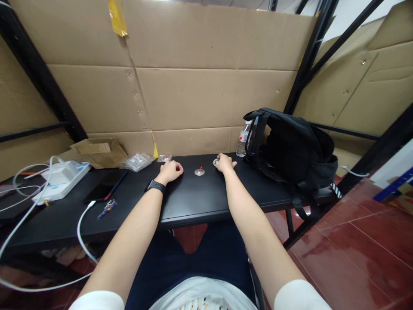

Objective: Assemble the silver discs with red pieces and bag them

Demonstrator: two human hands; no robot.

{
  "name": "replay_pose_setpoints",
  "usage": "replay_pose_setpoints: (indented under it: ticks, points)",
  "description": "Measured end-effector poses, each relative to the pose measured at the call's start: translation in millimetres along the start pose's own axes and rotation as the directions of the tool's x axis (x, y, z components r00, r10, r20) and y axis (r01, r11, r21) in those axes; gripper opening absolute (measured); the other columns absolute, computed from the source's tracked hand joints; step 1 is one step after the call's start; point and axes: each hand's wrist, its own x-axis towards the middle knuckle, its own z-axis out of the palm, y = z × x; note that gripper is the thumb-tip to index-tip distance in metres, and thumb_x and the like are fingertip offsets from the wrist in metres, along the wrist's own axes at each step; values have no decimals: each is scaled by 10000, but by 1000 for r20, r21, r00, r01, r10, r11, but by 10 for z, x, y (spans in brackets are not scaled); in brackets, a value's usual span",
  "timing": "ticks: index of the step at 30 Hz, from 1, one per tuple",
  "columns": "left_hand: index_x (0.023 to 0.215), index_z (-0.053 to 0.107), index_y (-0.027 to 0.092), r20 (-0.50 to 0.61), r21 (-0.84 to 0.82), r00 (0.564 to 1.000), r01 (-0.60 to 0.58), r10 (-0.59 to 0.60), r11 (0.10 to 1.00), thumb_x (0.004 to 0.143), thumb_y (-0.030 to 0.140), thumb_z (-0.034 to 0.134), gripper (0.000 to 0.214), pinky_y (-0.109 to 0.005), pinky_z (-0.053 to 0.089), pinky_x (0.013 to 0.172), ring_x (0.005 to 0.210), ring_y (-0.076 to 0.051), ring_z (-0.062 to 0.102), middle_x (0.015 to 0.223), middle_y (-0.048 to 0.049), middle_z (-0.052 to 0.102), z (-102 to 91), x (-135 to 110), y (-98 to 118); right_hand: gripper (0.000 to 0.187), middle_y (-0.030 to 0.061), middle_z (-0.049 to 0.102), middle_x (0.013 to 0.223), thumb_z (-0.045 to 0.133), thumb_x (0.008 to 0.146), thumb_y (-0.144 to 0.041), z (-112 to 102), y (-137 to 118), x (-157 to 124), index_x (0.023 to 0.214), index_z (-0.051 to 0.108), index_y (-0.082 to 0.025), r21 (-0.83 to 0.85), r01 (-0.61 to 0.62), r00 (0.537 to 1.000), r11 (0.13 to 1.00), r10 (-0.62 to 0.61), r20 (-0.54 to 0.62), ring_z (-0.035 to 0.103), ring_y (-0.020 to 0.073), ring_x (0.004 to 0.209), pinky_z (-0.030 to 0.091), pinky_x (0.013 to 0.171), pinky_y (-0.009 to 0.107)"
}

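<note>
My left hand (171, 171), wearing a dark watch, rests on the black table with its fingers pinched together. A small red piece (177, 169) shows at its fingertips, too small to name. Between my hands, a small silvery disc with a red peg standing up from its middle (199, 172) lies on the tabletop. To its right, my right hand (225, 162) is closed on another small silvery round piece (215, 162), partly hidden by the fingers. Behind the left hand lies a small clear plastic bag with red bits (164, 158).
A black backpack (290, 146) and a water bottle (242, 140) stand at the right. Leftward are a crumpled clear bag (138, 162), an open cardboard box (105, 153), a phone (105, 186), keys (107, 209) and a white power strip (64, 184) with cables. Cardboard walls the back.
</note>
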Motion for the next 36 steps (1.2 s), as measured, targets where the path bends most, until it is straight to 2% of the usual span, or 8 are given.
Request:
replay_pose_setpoints:
  ticks: [10,17,21,24,27,29,32,36]
  points:
    - [692,757,266,-4,-33,1000,19,-19,999,745,302,693,90,-401,470,863,985,-305,634,922,-66,756,13,-1,-6,338,89,618,1254,737,740,-164,2,18,6,1056,711,-279,4,15,1000,1000,-15,-18,477,335,1225,351,969,500]
    - [798,705,243,-105,-197,994,14,-35,980,825,309,642,95,-439,459,912,1015,-300,633,950,-75,741,-16,-4,46,230,31,724,914,664,723,-40,-35,-24,3,846,701,-231,272,182,982,945,-187,-6,609,261,1028,316,1015,528]
    - [916,675,233,-144,-394,989,-29,-30,919,896,353,587,150,-391,499,887,920,-235,686,908,-53,755,-15,41,119,232,25,739,900,696,737,-107,-45,-89,7,942,711,-213,411,248,964,877,-267,-13,646,191,878,459,891,372]
    - [932,671,190,-151,-543,988,-73,-12,837,874,443,626,263,-347,543,838,880,-214,716,932,-85,769,13,64,197,321,29,752,905,751,749,-241,-29,-182,-35,1060,681,-198,630,258,937,733,-348,22,656,152,756,501,707,273]
    - [980,685,159,-160,-635,987,-102,-2,766,823,513,691,387,-353,563,858,918,-229,731,992,-121,777,22,51,279,427,31,753,894,835,686,-332,-1,-285,-114,1058,669,-202,894,134,889,428,-451,82,662,141,718,492,635,242]
    - [1045,700,149,-148,-707,989,-106,0,699,788,545,735,473,-375,566,884,940,-245,735,1005,-130,783,11,32,326,455,23,752,872,878,639,-347,10,-344,-171,1022,676,-208,953,45,869,299,-483,110,667,135,715,494,640,235]
    - [1028,739,141,-112,-794,994,-90,0,601,718,592,797,551,-407,564,908,953,-273,735,1013,-143,787,-11,16,377,462,17,755,846,905,614,-353,8,-404,-234,995,683,-216,969,-24,862,246,-486,144,672,134,716,483,630,226]
    - [965,753,151,-116,-792,993,-100,12,603,710,631,784,545,-406,555,919,959,-278,726,1017,-129,787,-6,25,411,464,7,746,792,925,587,-349,6,-442,-269,957,680,-210,972,-62,863,228,-477,167,669,137,698,460,595,218]
